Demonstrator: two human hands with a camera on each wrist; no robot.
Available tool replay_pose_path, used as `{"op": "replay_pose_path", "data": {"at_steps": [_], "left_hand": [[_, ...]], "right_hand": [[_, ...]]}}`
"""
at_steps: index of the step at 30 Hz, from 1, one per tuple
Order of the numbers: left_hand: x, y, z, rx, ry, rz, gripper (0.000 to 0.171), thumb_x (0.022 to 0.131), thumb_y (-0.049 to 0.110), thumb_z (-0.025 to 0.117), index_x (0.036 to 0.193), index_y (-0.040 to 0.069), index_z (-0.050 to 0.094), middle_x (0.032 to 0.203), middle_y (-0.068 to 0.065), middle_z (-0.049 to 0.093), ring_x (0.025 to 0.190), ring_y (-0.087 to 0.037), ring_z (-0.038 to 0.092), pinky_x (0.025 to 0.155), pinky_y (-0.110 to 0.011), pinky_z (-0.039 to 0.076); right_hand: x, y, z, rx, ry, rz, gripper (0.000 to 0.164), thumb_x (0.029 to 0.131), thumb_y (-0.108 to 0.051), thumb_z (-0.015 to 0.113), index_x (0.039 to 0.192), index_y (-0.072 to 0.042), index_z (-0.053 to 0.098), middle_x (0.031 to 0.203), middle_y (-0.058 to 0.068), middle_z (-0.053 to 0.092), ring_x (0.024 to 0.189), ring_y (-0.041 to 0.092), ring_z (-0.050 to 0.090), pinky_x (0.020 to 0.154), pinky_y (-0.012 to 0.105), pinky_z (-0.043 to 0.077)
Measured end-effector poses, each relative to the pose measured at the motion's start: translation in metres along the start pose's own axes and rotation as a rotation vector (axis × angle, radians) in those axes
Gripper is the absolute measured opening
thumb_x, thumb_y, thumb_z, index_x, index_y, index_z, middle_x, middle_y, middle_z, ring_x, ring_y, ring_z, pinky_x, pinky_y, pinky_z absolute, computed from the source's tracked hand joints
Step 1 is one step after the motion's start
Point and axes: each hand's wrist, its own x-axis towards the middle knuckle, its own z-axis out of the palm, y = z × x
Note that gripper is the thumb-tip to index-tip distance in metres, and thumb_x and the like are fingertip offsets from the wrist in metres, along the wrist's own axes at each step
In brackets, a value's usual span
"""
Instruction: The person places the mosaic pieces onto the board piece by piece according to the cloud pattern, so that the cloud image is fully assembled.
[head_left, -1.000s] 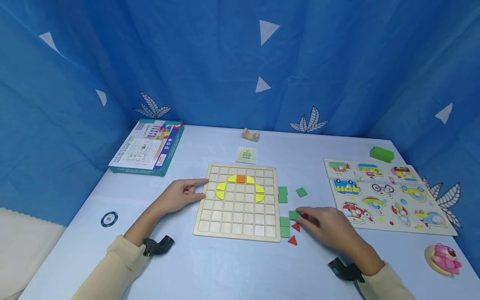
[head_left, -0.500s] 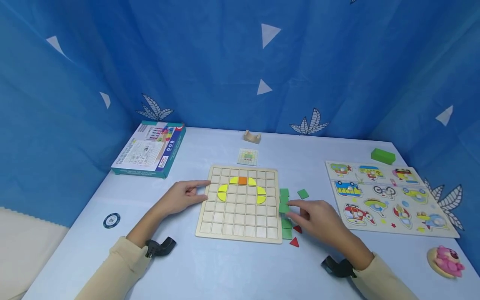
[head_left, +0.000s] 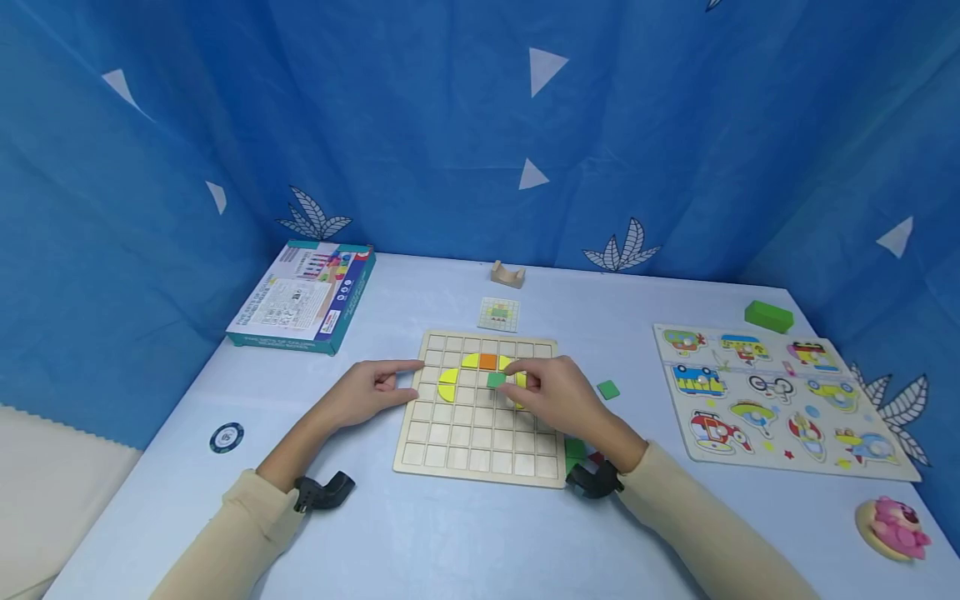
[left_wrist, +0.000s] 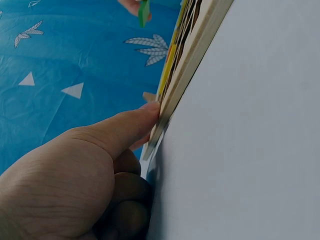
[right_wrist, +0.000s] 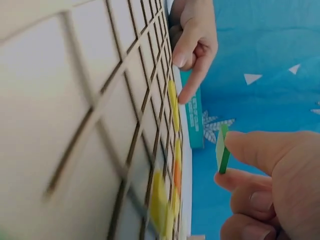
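Note:
My right hand (head_left: 561, 392) pinches a small green square tile (head_left: 496, 380) between thumb and forefinger, over the upper middle of a wooden grid board (head_left: 433, 457). In the right wrist view the tile (right_wrist: 222, 149) stands on edge in the fingertips, apart from the board. My left hand (head_left: 369, 395) touches the board's left edge with thumb and straight forefinger; its other fingers are curled. On the board lie yellow quarter-round pieces (head_left: 447, 383) and an orange square (head_left: 487, 362). The right hand partly covers the yellow pieces on the right.
Behind the board lie a pattern card (head_left: 498, 314) and a wooden stand (head_left: 507, 274). Green tiles (head_left: 575, 448) and a loose one (head_left: 608, 389) are at right. A vehicle puzzle (head_left: 780, 400), green block (head_left: 768, 317), pink figurine (head_left: 896, 529), box (head_left: 300, 296) and round chip (head_left: 227, 437) surround them.
My right hand has picked up a green tile from the right of the board and carried it left over the grid. The left hand has stayed at the board's left edge.

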Motion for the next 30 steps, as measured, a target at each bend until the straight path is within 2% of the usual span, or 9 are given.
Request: {"op": "replay_pose_path", "data": {"at_steps": [7,14,18,25,30], "left_hand": [[-0.001,-0.001,0.000,-0.008,0.002,-0.002,0.050,0.093,0.033,0.077,0.140,0.021,0.065,0.059,0.003,0.041,0.054,-0.014,0.038,0.057,-0.030,0.034],[0.001,0.001,0.001,0.005,-0.008,0.007,0.049,0.094,0.033,0.077,0.140,0.020,0.065,0.059,0.003,0.041,0.054,-0.013,0.038,0.057,-0.029,0.034],[0.000,0.003,-0.001,0.014,0.000,0.007,0.049,0.093,0.032,0.077,0.139,0.021,0.065,0.059,0.003,0.042,0.054,-0.014,0.038,0.056,-0.029,0.033],[0.001,0.002,-0.002,0.018,-0.008,0.005,0.050,0.093,0.035,0.077,0.140,0.022,0.065,0.060,0.003,0.042,0.054,-0.014,0.039,0.056,-0.029,0.033],[0.001,0.002,0.000,0.001,-0.009,0.005,0.050,0.093,0.034,0.077,0.140,0.021,0.065,0.060,0.003,0.041,0.054,-0.014,0.038,0.056,-0.029,0.033]], "right_hand": [[0.026,-0.007,0.024,0.045,0.005,-0.029,0.029,0.092,-0.034,0.078,0.112,-0.013,0.079,0.052,-0.008,0.041,0.045,0.007,0.031,0.049,0.026,0.027],[0.028,-0.004,0.042,0.075,0.035,0.012,0.028,0.093,-0.033,0.078,0.112,-0.013,0.078,0.054,-0.009,0.043,0.048,0.005,0.035,0.051,0.026,0.030],[0.028,-0.005,0.045,0.053,0.069,0.000,0.028,0.092,-0.032,0.079,0.112,-0.012,0.079,0.053,-0.009,0.044,0.048,0.005,0.037,0.051,0.026,0.030],[0.029,-0.005,0.047,-0.032,0.059,-0.003,0.030,0.091,-0.031,0.079,0.115,-0.014,0.079,0.054,-0.011,0.048,0.048,0.004,0.042,0.049,0.024,0.030],[0.028,-0.002,0.048,0.002,0.070,-0.012,0.028,0.092,-0.028,0.078,0.117,-0.014,0.078,0.052,-0.011,0.044,0.046,0.003,0.037,0.048,0.025,0.029]]}}
